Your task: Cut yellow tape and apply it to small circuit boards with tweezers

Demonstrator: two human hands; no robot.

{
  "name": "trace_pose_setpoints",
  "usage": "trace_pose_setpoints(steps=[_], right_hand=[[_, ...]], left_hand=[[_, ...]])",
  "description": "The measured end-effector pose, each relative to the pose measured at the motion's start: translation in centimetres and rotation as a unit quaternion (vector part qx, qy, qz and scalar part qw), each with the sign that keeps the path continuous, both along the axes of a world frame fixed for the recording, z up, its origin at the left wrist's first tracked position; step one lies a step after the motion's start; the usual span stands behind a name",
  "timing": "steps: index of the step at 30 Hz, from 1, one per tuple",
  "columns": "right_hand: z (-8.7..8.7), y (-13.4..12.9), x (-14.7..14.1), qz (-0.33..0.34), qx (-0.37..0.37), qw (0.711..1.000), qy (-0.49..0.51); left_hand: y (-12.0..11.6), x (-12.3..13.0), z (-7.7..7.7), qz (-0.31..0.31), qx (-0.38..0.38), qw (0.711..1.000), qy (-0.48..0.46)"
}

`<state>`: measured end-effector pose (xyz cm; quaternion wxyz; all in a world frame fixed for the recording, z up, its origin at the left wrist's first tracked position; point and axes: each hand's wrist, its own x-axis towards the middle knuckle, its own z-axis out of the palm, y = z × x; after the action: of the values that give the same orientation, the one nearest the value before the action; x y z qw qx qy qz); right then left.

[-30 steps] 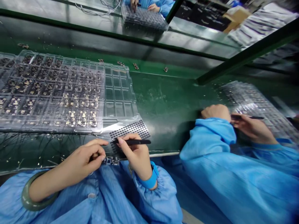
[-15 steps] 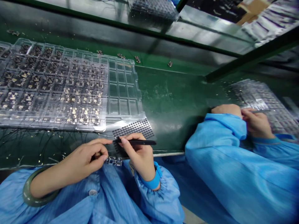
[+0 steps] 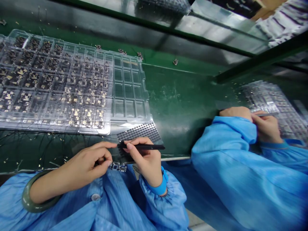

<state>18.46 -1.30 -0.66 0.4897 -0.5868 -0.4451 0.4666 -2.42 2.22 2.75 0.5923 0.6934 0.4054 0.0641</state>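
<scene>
My left hand (image 3: pixel 92 162) pinches the left end of a small circuit board (image 3: pixel 118 166) at the bench's front edge, its index finger stretched toward the sheet. Between the thumb and fingers of my right hand (image 3: pixel 145 158) lie black tweezers (image 3: pixel 150 147), held sideways. The tips of the tweezers are near my left index fingertip; whether they grip anything is too small to tell. Under and behind my right hand is a sheet with rows of small dark rectangular pieces (image 3: pixel 141 132). Part of this sheet is hidden by my fingers.
Clear plastic trays (image 3: pixel 130 88) full of circuit boards stand at the left, with thin black wires in front. Several loose boards (image 3: pixel 175 62) lie along the back. At right, a co-worker's hand (image 3: pixel 267 126) holds a thin tool beside another tray (image 3: pixel 271 99). A green beam (image 3: pixel 240 69) rises there.
The view has shifted slightly, so the trays sit a little higher in the picture. My hands keep nearly the same pose, with the board and tweezers still held.
</scene>
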Motion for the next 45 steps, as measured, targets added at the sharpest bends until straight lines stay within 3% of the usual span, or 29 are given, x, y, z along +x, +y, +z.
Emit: trace_pose_setpoints(steps=[3,10,20,39,42,45], right_hand=[[0.1,0.0,-0.1,-0.015,0.001,0.999,0.033],[-0.7,-0.3,-0.2,-0.008,0.031,0.999,-0.037],[-0.3,-0.3,-0.4,-0.017,0.027,0.999,0.037],[-0.4,-0.2,-0.2,-0.017,0.007,1.0,-0.018],[-0.1,-0.1,-0.1,-0.052,-0.004,0.998,0.027],[0.3,-0.2,-0.1,-0.131,0.024,0.987,0.091]], left_hand=[[0.1,0.0,-0.1,-0.006,0.004,1.0,-0.008],[0.0,0.1,-0.2,-0.009,0.005,1.0,0.006],[-0.1,0.0,-0.1,0.002,0.0,1.0,0.007],[0.0,0.0,0.0,-0.006,0.024,1.0,0.002],[-0.1,0.0,-0.3,0.027,0.022,0.999,-0.017],[-0.2,0.1,-0.6,0.084,-0.002,0.995,-0.047]])
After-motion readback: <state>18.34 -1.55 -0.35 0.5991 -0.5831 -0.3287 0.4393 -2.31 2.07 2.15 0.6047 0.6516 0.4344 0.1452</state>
